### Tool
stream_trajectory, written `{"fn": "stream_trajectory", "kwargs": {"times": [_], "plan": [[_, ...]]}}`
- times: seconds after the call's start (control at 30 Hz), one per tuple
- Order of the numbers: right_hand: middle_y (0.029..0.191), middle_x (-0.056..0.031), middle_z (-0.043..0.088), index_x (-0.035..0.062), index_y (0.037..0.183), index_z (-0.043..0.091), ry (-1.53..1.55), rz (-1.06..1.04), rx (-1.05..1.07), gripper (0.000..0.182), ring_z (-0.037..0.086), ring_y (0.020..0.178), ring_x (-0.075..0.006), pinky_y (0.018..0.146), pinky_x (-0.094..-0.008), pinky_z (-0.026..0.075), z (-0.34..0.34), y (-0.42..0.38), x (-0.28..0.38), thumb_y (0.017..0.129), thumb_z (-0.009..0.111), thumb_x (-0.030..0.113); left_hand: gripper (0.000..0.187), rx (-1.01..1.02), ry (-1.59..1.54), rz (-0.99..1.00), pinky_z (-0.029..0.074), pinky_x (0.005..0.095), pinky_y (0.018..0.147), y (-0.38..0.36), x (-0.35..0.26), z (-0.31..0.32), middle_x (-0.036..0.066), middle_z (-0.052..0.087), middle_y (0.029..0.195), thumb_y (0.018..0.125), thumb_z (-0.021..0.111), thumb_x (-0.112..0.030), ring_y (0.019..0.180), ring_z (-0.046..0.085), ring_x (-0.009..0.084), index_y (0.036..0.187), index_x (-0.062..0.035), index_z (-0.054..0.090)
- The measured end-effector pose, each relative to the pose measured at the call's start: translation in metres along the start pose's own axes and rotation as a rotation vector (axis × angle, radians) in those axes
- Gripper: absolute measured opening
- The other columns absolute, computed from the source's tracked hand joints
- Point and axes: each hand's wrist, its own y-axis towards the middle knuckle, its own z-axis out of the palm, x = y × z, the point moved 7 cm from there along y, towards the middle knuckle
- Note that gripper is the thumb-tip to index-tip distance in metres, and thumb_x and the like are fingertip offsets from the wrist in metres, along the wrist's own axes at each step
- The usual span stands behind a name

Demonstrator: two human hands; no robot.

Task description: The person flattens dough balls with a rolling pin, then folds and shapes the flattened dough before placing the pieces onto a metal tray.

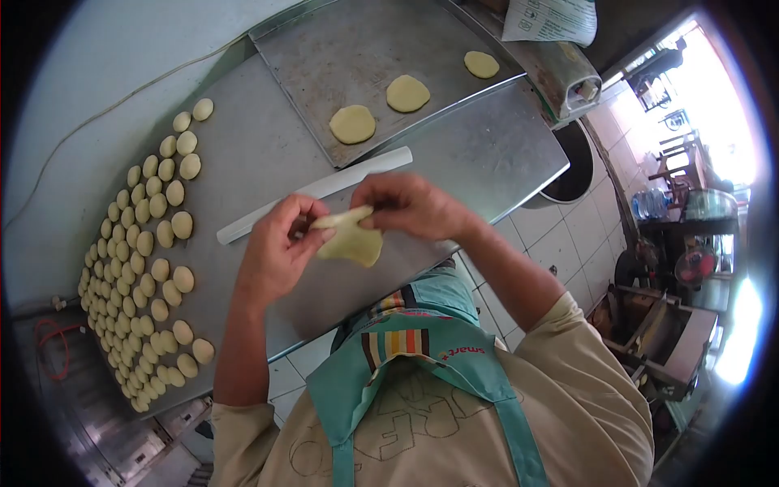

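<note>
Between my two hands hangs a flattened piece of dough (355, 244), its top edge folded over into a roll. My left hand (280, 243) pinches the left end of that edge, and my right hand (410, 206) pinches the right end. Just beyond my hands a white rolling pin (316, 195) lies slanted across the metal table (243, 114). Three flat dough rounds, the nearest one (353, 124) the largest in view, rest in a row on the metal tray (341, 57) at the back.
Many small dough balls (138, 276) crowd the table's left side. A white printed sack (552, 20) sits behind the tray at the right. Past the table's right end a large round pot (572, 166) stands on the tiled floor (584, 235).
</note>
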Motion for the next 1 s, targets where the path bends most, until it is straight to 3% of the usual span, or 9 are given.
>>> {"fn": "stream_trajectory", "kwargs": {"times": [0.1, 0.17, 0.23, 0.33, 0.43, 0.73, 0.9, 1.0], "plan": [[0.104, -0.0044, 0.071, 0.0034, 0.119, 0.068, -0.089, -0.091, -0.065, 0.026, 0.067, 0.096, -0.0134, 0.088, -0.0297, 0.055, -0.084, -0.004, 0.028, 0.094, 0.074, 0.007, 0.023, -0.058, 0.055, 0.210, 0.057, 0.0287, 0.084, 0.064, -0.049, 0.028, 0.006, 0.070, 0.102, 0.096, 0.072, 0.003, 0.094, 0.067, 0.0116, 0.117, 0.0013, 0.063], [0.111, -0.0031, 0.070, 0.0018, 0.122, 0.066, -0.149, -0.076, -0.099, 0.027, 0.065, 0.105, -0.0107, 0.093, -0.0289, 0.055, -0.146, -0.001, 0.035, 0.095, 0.070, 0.002, 0.025, -0.136, 0.020, 0.236, 0.057, 0.0291, 0.087, 0.118, -0.061, 0.050, 0.007, 0.072, 0.105, 0.096, 0.074, 0.000, 0.098, 0.068, 0.0127, 0.119, 0.0018, 0.066], [0.109, -0.0030, 0.070, 0.0007, 0.121, 0.066, -0.167, -0.109, -0.135, 0.027, 0.065, 0.103, -0.0099, 0.091, -0.0284, 0.055, -0.210, 0.009, 0.032, 0.094, 0.070, 0.002, 0.024, -0.157, 0.114, 0.285, 0.057, 0.0298, 0.087, 0.177, -0.071, 0.072, 0.007, 0.073, 0.106, 0.096, 0.076, -0.005, 0.098, 0.069, 0.0128, 0.117, 0.0022, 0.068], [0.106, -0.0033, 0.071, -0.0003, 0.120, 0.067, -0.499, -0.083, -0.209, 0.026, 0.067, 0.100, -0.0102, 0.089, -0.0291, 0.055, -0.286, 0.027, 0.030, 0.095, 0.071, 0.004, 0.024, -0.206, 0.144, 0.195, 0.056, 0.0316, 0.087, 0.260, -0.064, 0.102, 0.007, 0.075, 0.104, 0.097, 0.076, -0.014, 0.096, 0.070, 0.0152, 0.115, 0.0005, 0.071], [0.096, -0.0063, 0.074, 0.0000, 0.111, 0.072, -0.425, -0.058, -0.230, 0.019, 0.069, 0.090, -0.0122, 0.082, -0.0294, 0.055, -0.338, 0.053, -0.006, 0.094, 0.071, 0.008, 0.025, -0.241, 0.136, 0.135, 0.055, 0.0328, 0.086, 0.317, -0.047, 0.120, 0.007, 0.076, 0.103, 0.096, 0.076, -0.017, 0.096, 0.071, 0.0174, 0.116, -0.0018, 0.073], [0.098, -0.0036, 0.072, -0.0005, 0.116, 0.068, -0.383, 0.067, -0.041, 0.023, 0.067, 0.086, -0.0099, 0.076, -0.0272, 0.055, -0.376, 0.077, -0.050, 0.095, 0.069, 0.009, 0.025, -0.248, 0.148, -0.059, 0.055, 0.0337, 0.086, 0.352, -0.018, 0.140, 0.007, 0.076, 0.104, 0.096, 0.075, -0.017, 0.093, 0.071, 0.0181, 0.117, -0.0030, 0.074], [0.093, -0.0063, 0.072, 0.0002, 0.109, 0.070, -0.242, 0.154, 0.036, 0.020, 0.066, 0.082, -0.0123, 0.075, -0.0295, 0.057, -0.379, 0.090, -0.072, 0.093, 0.073, 0.012, 0.027, -0.212, 0.115, -0.147, 0.056, 0.0359, 0.087, 0.362, 0.002, 0.145, 0.009, 0.076, 0.107, 0.096, 0.075, -0.016, 0.094, 0.071, 0.0200, 0.119, -0.0016, 0.073], [0.096, -0.0093, 0.073, -0.0005, 0.109, 0.070, -0.341, 0.230, 0.037, 0.022, 0.069, 0.084, -0.0160, 0.079, -0.0316, 0.058, -0.384, 0.109, -0.103, 0.091, 0.074, 0.011, 0.031, -0.229, 0.202, -0.241, 0.056, 0.0387, 0.091, 0.379, 0.028, 0.147, 0.014, 0.077, 0.110, 0.092, 0.076, -0.014, 0.099, 0.073, 0.0274, 0.120, -0.0014, 0.074]]}}
